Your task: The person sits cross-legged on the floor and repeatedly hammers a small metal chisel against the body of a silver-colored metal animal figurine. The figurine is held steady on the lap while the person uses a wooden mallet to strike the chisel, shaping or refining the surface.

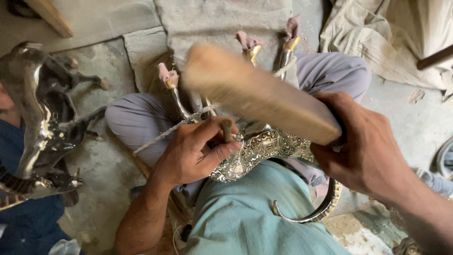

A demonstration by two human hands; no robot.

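Head view: person sits cross-legged on the concrete floor [108,174], grey trousers, teal shirt. Left hand [193,151] fingers [222,150] curled tight, pinching a small dark punch tool [227,128] upright between thumb and forefinger; tool tip pressed onto the engraved silver metal animal figure [262,148] lying across the lap. Right hand [365,146] fingers wrapped closed around the end of a wooden mallet [255,92], motion-blurred, its head above the left hand and the punch, not touching them. Figure lies on its back, legs [177,101] pointing away from the person, pink cloth scraps [165,73] tied over the hooves. A thin rope [165,134] runs around the legs and off toward the left knee. Curved metal horn [316,210] of the figure hooks down by the right thigh. At the left edge of the floor, a second, dark polished metal animal figure [37,118], next to another person's blue sleeve [23,222]. Beige cloth [387,33] bunched at the far right corner; grey sacking [212,23] under the far knees.
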